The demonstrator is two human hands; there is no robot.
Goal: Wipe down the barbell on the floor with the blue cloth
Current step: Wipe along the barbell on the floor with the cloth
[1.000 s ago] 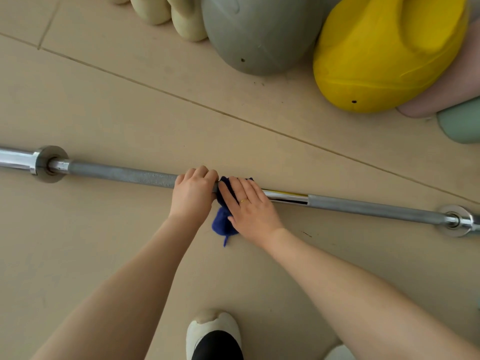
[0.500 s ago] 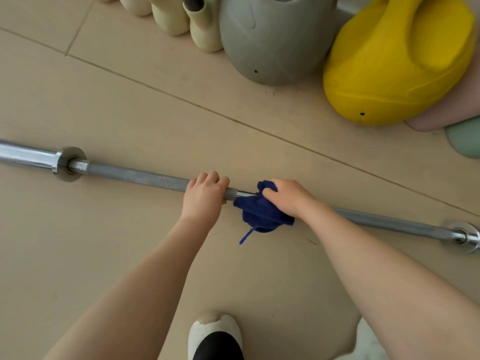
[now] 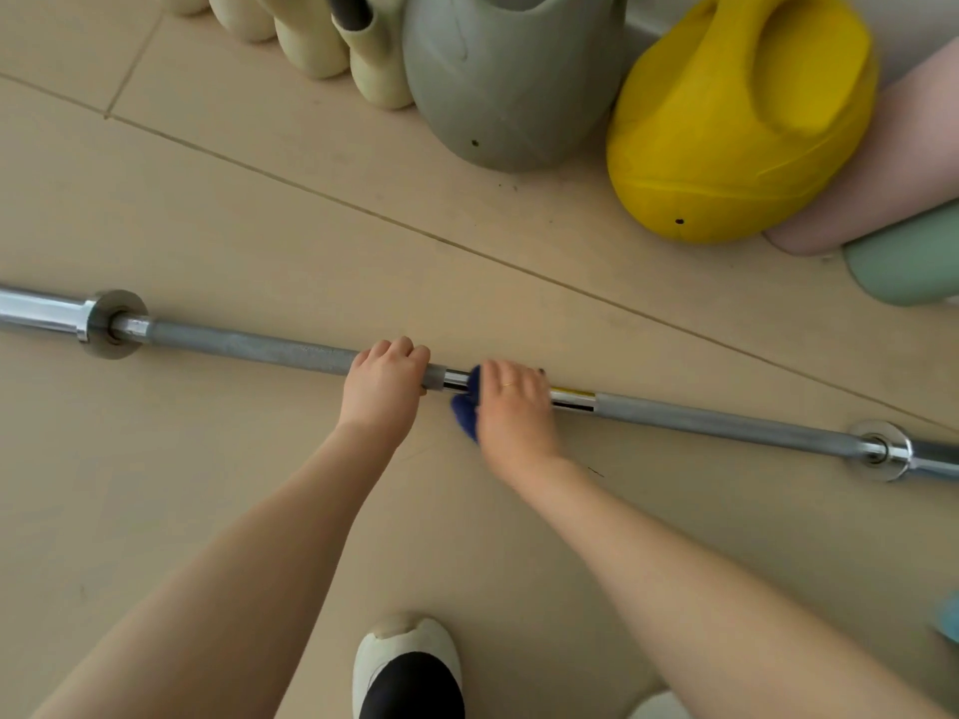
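Observation:
A long steel barbell (image 3: 244,347) lies across the beige floor from the left edge to the right edge, with a collar near each end. My left hand (image 3: 385,387) is wrapped around the shaft near its middle. Just to the right, my right hand (image 3: 511,407) presses the blue cloth (image 3: 466,415) onto the shaft; most of the cloth is hidden under the palm. A yellow band (image 3: 572,393) on the bar shows beside my right fingers.
Soft kettlebells stand along the far side: a grey one (image 3: 511,80), a yellow one (image 3: 737,121), cream ones (image 3: 311,38), and pink and green ones at the right (image 3: 903,251). My shoe (image 3: 407,666) is below on the floor.
My right hand has slid the cloth back left along the bar, close to my left hand, uncovering the yellow band. The left hand keeps its grip.

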